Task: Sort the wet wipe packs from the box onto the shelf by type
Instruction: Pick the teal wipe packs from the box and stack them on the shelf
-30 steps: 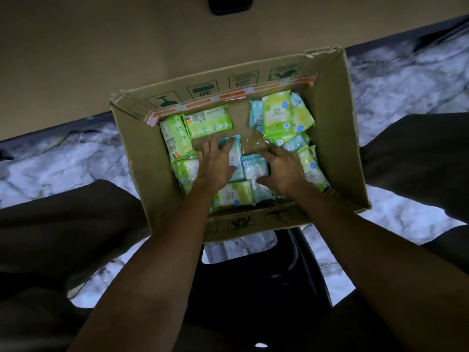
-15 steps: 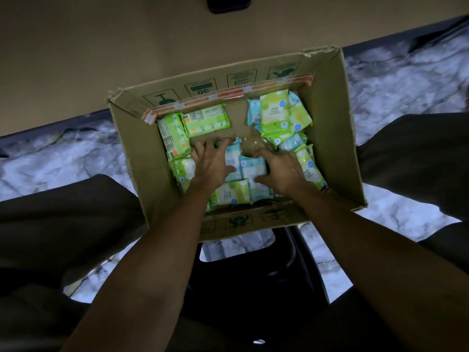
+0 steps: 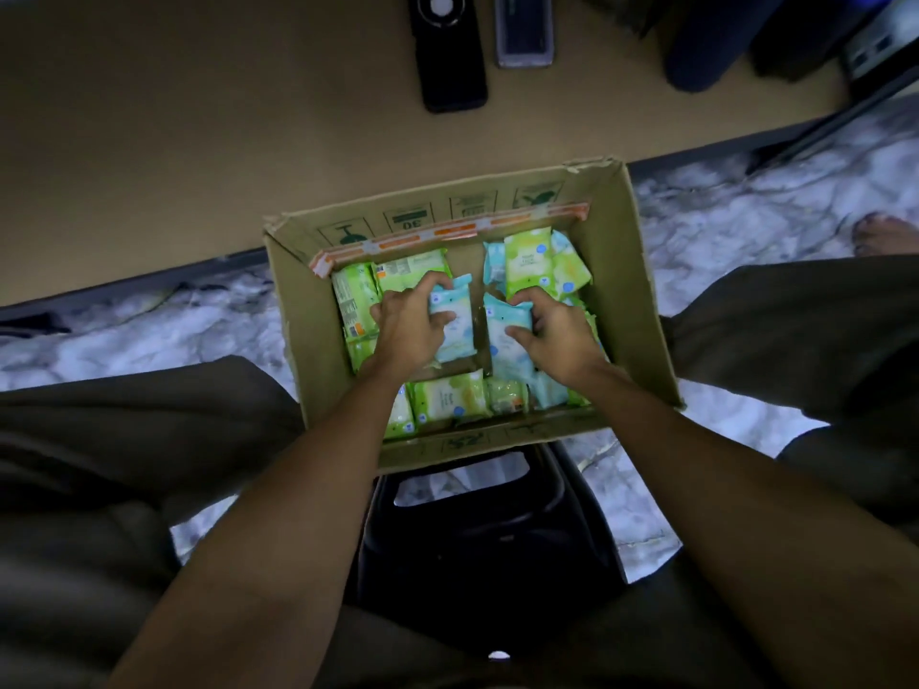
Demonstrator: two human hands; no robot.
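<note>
An open cardboard box (image 3: 631, 310) sits on the floor between my knees, filled with several green and blue wet wipe packs. My left hand (image 3: 408, 325) is closed on a blue pack (image 3: 455, 323), lifted off the pile. My right hand (image 3: 559, 330) grips another blue pack (image 3: 507, 335) beside it. Green packs (image 3: 527, 261) lie at the box's far right, others (image 3: 355, 298) along the left wall and more (image 3: 447, 397) at the near edge. The tan shelf surface (image 3: 199, 141) runs behind the box.
On the tan surface lie a black device (image 3: 450, 57) and a phone-like object (image 3: 524, 29); dark items stand at the far right (image 3: 721, 42). A black stool (image 3: 487, 534) is under me. The floor is marbled white (image 3: 124, 335). A bare foot (image 3: 882, 233) shows at right.
Both hands went from resting flat on the packs to each gripping a blue pack and raising it. The view tilted up, showing more of the tan surface.
</note>
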